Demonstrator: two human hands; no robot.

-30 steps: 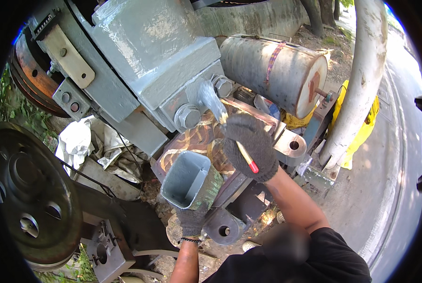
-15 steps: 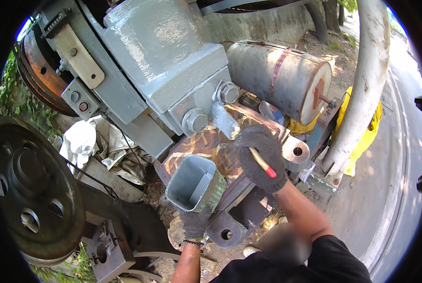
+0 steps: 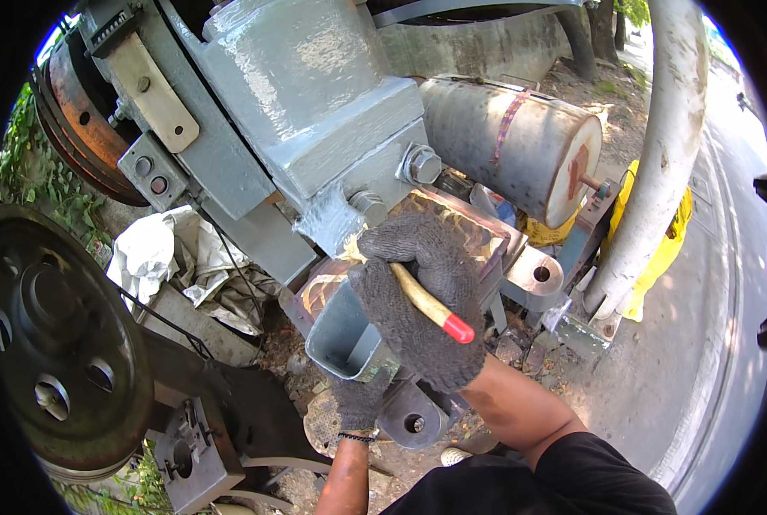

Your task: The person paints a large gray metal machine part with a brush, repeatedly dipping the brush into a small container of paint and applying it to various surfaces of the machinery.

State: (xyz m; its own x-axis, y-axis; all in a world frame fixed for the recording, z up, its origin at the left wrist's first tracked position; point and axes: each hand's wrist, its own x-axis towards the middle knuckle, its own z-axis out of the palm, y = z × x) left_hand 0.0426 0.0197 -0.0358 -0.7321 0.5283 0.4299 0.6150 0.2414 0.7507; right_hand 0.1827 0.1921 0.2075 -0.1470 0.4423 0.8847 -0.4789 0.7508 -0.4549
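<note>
My right hand [image 3: 445, 266], in a dark knitted glove, is closed around a paintbrush [image 3: 419, 302] with a pale wooden handle and a red end. Its grey-wet bristles lie against the lower edge of a large grey-painted machine [image 3: 306, 112], just left of a hex bolt [image 3: 368, 206] that they partly cover. A second hex bolt [image 3: 420, 163] is farther right. Below the brush, my left hand [image 3: 358, 399], also gloved, grips the near side of a square-mouthed container [image 3: 336, 335], grey inside. My right hand hides the container's right side; the left fingers are partly hidden.
A big dark wheel [image 3: 62, 343] stands at the left, beside crumpled white sheeting [image 3: 178, 257]. A rusty cylindrical tank [image 3: 508, 142] lies beyond the machine. At the right are a pale tree trunk [image 3: 658, 154], a yellow bag [image 3: 662, 249] and a road [image 3: 684, 369].
My right hand has moved left with the paintbrush, from between the two bolts to the left bolt's far-left side. It now overlaps the container, which my left hand holds in nearly the same place.
</note>
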